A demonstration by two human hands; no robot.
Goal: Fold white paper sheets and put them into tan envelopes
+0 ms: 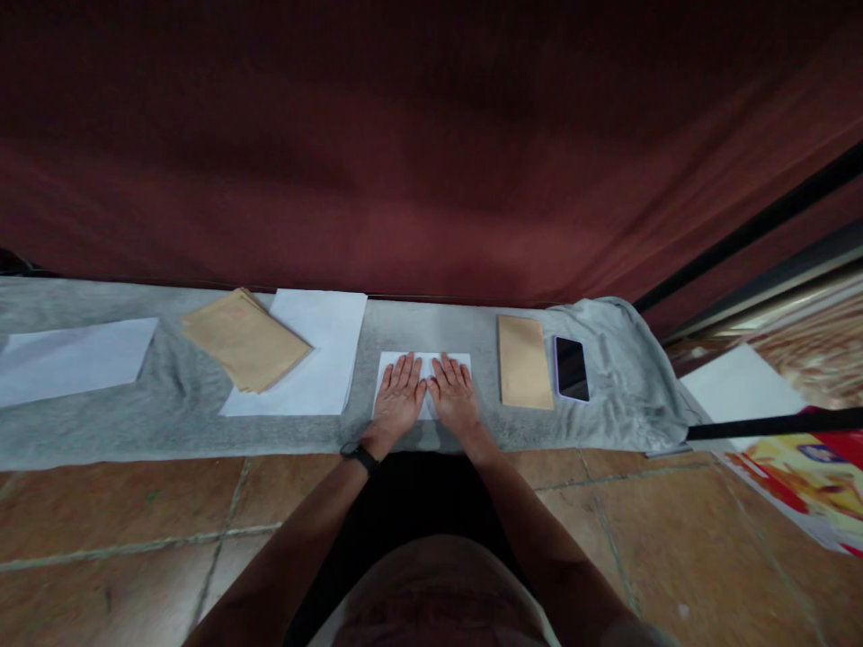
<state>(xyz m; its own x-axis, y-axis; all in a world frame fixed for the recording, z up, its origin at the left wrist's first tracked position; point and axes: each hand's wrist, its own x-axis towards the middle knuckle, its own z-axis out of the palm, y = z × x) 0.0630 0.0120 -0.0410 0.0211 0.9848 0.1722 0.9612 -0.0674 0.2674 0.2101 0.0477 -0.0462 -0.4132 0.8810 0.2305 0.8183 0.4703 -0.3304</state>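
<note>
Torso [441,593] nearest, left hand [400,395] and right hand [454,395] touch paper [427,410].

Grey cloth [431,323] under white paper [316,328] and tan envelopes [246,341] — the curtain [404,216] dark red, the phone [573,369] black with a lilac edge — brown tiles [128,503] with pale lines.

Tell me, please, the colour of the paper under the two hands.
The paper is white; it shows best in the head view.
</note>
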